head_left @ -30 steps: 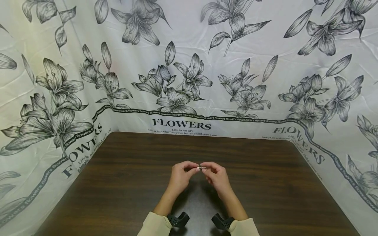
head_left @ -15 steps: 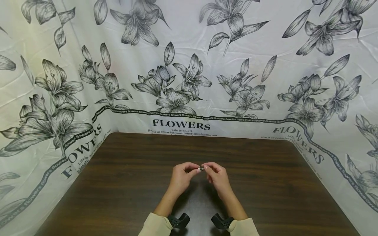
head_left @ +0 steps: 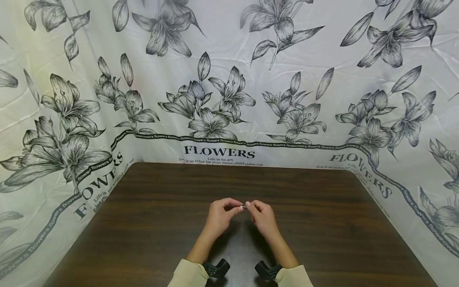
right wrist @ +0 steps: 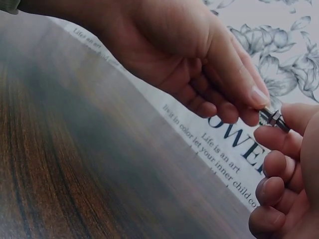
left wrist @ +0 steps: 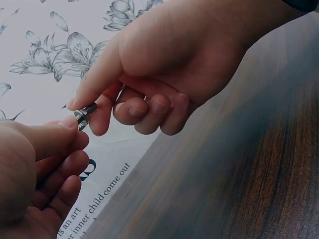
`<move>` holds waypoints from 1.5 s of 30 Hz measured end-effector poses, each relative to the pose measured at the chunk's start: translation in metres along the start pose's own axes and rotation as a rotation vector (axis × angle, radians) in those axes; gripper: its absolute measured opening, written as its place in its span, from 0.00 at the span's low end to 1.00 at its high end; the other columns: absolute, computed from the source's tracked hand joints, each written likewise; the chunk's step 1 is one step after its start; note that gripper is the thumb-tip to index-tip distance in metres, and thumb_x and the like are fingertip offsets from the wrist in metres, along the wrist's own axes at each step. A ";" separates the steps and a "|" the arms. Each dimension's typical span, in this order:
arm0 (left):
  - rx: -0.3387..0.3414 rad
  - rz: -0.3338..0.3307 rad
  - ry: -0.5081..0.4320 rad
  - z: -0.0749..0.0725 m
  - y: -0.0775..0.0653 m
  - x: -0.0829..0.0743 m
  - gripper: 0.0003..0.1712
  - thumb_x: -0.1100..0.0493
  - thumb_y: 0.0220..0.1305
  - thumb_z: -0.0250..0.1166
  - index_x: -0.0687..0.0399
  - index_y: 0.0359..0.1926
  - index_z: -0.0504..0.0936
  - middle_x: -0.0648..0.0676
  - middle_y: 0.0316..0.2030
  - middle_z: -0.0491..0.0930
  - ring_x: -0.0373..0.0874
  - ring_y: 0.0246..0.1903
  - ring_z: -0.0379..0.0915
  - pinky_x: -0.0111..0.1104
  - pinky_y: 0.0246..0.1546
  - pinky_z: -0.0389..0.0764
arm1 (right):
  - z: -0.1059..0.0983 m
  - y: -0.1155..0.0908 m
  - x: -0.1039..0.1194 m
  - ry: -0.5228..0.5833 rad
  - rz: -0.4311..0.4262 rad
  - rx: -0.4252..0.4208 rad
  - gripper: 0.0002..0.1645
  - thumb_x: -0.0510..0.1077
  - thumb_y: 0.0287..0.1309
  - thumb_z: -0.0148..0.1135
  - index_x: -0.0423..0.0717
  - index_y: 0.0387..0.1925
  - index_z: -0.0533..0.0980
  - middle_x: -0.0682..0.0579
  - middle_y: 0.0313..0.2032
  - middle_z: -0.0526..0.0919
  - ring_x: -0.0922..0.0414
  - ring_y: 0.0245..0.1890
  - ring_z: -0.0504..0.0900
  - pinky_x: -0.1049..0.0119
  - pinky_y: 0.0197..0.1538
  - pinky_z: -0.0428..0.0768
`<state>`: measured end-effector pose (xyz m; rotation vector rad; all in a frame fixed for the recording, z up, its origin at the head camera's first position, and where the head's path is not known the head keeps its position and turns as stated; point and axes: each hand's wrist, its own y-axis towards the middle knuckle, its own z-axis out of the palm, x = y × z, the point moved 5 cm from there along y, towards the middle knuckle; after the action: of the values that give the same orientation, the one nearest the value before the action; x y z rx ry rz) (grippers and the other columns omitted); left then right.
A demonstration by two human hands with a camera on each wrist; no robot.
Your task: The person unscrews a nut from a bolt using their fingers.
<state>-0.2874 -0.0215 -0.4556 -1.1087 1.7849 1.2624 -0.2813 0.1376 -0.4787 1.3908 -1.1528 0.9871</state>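
Note:
Both hands meet over the middle of the table in the head view, with a small metal bolt between their fingertips. My left hand pinches one end of it between thumb and forefinger. Thumb and forefinger of my right hand pinch the other end. In the right wrist view a hex nut shows on the shank, between the two sets of fingertips. Threads and a ring-like collar are visible in the left wrist view. Fingertips cover both ends of the bolt.
A dark wood-grain table lies under the hands. White cloth printed with black flowers and lettering hangs around its back and sides. Black wrist devices sit at both cuffs.
My right fingertips have shifted on the bolt and sit closer to the left ones, so less metal shows between them. The left hand has hardly moved.

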 end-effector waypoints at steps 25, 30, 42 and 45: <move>0.004 -0.018 -0.011 -0.001 0.001 0.003 0.05 0.60 0.58 0.72 0.53 0.36 0.88 0.46 0.31 0.85 0.40 0.31 0.79 0.32 0.33 0.79 | -0.001 -0.008 0.034 0.086 -0.071 0.076 0.06 0.32 0.61 0.63 0.29 0.36 0.80 0.52 0.15 0.69 0.63 0.13 0.65 0.74 0.18 0.64; -0.001 -0.011 -0.003 -0.001 0.000 0.002 0.04 0.60 0.58 0.72 0.52 0.36 0.88 0.45 0.31 0.85 0.39 0.31 0.79 0.32 0.33 0.79 | -0.001 -0.008 0.034 0.094 -0.093 0.076 0.06 0.30 0.59 0.64 0.28 0.38 0.80 0.54 0.15 0.69 0.64 0.13 0.65 0.74 0.19 0.63; -0.012 -0.010 0.010 -0.001 0.000 0.003 0.03 0.59 0.58 0.72 0.52 0.34 0.89 0.45 0.29 0.85 0.39 0.30 0.79 0.32 0.32 0.79 | -0.003 -0.009 0.041 0.038 -0.121 0.035 0.05 0.30 0.59 0.64 0.29 0.37 0.80 0.54 0.15 0.68 0.64 0.14 0.65 0.73 0.19 0.65; -0.024 -0.014 0.009 -0.001 0.000 0.004 0.03 0.60 0.58 0.72 0.53 0.34 0.89 0.45 0.29 0.84 0.39 0.29 0.78 0.32 0.31 0.79 | -0.004 -0.008 0.037 0.018 -0.097 -0.005 0.06 0.32 0.62 0.61 0.28 0.35 0.79 0.54 0.15 0.69 0.64 0.14 0.66 0.73 0.19 0.65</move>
<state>-0.2889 -0.0233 -0.4590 -1.1395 1.7702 1.2758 -0.2661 0.1366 -0.4436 1.4175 -1.0636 0.9254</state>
